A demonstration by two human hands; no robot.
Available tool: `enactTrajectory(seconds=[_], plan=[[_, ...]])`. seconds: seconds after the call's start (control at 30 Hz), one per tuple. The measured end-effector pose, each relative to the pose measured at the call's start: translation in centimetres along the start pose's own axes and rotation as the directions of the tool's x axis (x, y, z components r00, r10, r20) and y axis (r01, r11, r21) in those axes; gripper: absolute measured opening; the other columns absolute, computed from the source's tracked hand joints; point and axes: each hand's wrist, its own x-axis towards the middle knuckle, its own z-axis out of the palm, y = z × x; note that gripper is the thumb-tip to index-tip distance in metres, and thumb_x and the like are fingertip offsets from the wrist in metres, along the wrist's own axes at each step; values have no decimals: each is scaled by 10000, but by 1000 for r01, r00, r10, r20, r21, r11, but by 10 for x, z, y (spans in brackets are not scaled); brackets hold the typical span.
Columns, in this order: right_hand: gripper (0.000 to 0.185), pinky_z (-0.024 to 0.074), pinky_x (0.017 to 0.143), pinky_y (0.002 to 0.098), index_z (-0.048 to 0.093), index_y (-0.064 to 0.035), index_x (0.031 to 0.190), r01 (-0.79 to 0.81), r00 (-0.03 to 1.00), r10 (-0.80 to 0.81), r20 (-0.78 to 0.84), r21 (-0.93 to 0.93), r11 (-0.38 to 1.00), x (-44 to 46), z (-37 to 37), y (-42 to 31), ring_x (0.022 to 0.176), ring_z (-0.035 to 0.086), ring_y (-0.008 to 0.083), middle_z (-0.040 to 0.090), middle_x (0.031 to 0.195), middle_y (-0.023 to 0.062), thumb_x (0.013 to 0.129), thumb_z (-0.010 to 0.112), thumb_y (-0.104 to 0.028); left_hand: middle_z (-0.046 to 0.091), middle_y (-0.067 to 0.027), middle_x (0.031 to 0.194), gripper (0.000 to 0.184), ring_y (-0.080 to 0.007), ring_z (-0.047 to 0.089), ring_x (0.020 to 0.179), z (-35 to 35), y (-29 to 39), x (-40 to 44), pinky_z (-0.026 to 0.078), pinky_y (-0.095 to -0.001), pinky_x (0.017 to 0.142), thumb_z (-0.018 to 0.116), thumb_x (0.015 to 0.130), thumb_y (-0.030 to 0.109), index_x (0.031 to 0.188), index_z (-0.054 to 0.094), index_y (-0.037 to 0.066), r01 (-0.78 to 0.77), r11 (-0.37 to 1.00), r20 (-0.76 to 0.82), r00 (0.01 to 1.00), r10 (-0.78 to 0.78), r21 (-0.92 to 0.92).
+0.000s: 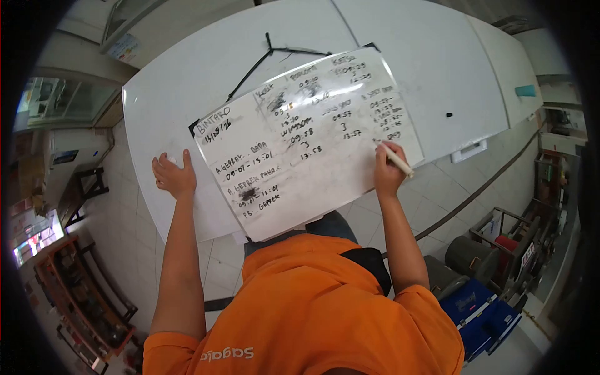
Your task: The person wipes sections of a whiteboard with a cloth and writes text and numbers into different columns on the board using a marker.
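Note:
A framed whiteboard (337, 169) lies tilted on the white table (169, 112), its near edge close to my body. Handwritten black words and times cover much of it, with smudged patches between. My right hand (389, 170) grips a pale marker (398, 159), its tip at the board's right part, just below the last written lines. On the table left of the board, my left hand (174, 176) rests with fingers spread and thumb apart. Something small and whitish shows by its fingers, too unclear to name. A black cord (250, 70) is attached along the board's far edge.
A small black object (449, 115), perhaps a cap, lies on the table to the right. Farther right is a teal object (525, 91). Blue bags (478, 312) and dark grey containers (473, 259) stand at lower right; a wooden rack (81, 294) is at lower left.

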Motion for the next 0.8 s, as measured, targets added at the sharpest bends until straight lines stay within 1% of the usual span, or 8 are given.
enactTrajectory(seconds=[0.07, 0.13, 0.2, 0.27, 0.5, 0.6, 0.7, 0.8], plan=[[118, 511, 653, 245, 730, 21, 1048, 72, 997, -66, 50, -127, 989, -15, -31, -20, 738, 627, 72, 701, 841, 25, 1000, 740, -86, 351, -217, 1652, 774, -388, 269, 1573, -2, 1, 1, 235, -663, 1209, 653, 999, 620, 1512, 455, 75, 5, 1000, -2, 1000, -5, -20], [144, 502, 660, 232, 718, 10, 1103, 65, 996, -60, 69, -81, 995, -40, -57, -44, 759, 620, 66, 696, 846, 24, 1021, 734, -107, 350, -219, 1654, 769, -384, 271, 1575, -8, 5, 0, 233, -657, 1212, 651, 1001, 616, 1511, 458, 73, 19, 999, 16, 1000, -19, -35], [154, 495, 656, 225, 704, -2, 1137, -68, 997, 67, 47, 20, 998, -70, -83, -58, 757, 616, 64, 699, 851, 28, 1036, 722, -117, 355, -220, 1654, 745, -381, 275, 1576, -10, 2, -1, 231, -650, 1215, 647, 1010, 598, 1510, 463, 78, 21, 997, 4, 1000, -21, -79], [153, 460, 599, 215, 659, -15, 1152, -72, 996, 70, 48, 24, 997, -102, -101, -76, 699, 579, 58, 703, 870, 37, 1066, 687, -139, 367, -220, 1653, 700, -378, 280, 1578, -3, -6, -1, 228, -643, 1218, 642, 1024, 565, 1508, 471, 89, 9, 989, -36, 999, -15, -148], [138, 499, 615, 227, 654, -3, 1174, -126, 991, 126, 53, -11, 992, -209, -143, -117, 695, 609, 68, 730, 894, 64, 1070, 648, -95, 394, -227, 1653, 547, -404, 305, 1571, 31, -42, 5, 217, -627, 1240, 676, 1035, 378, 1489, 536, 107, -121, 916, -126, 989, 78, -382], [184, 521, 615, 242, 669, 20, 1188, -126, 992, 126, 4, -32, 992, -221, -167, -124, 691, 652, 96, 752, 887, 93, 1068, 642, -117, 372, -257, 1653, 590, -447, 306, 1559, 20, -37, -3, 222, -624, 1254, 736, 1000, 293, 1506, 517, 84, -177, 814, -295, 956, 8, -554], [234, 528, 610, 260, 676, 14, 1197, -153, 987, 148, -64, -83, 985, -211, -187, -131, 702, 687, 117, 761, 880, 111, 1091, 609, -184, 348, -282, 1652, 616, -462, 303, 1552, -17, -26, -23, 253, -597, 1253, 735, 1000, 304, 1511, 492, 60, -41, 898, -349, 928, -128, -438], [216, 543, 649, 303, 679, -15, 1168, -153, 979, 139, -150, -89, 984, -169, -198, -137, 721, 704, 151, 758, 885, 112, 1075, 664, -209, 332, -282, 1655, 602, -462, 296, 1545, -29, -16, -70, 257, -586, 1251, 760, 984, 249, 1472, 492, 22, -169, 826, -376, 925, -55, -537]])
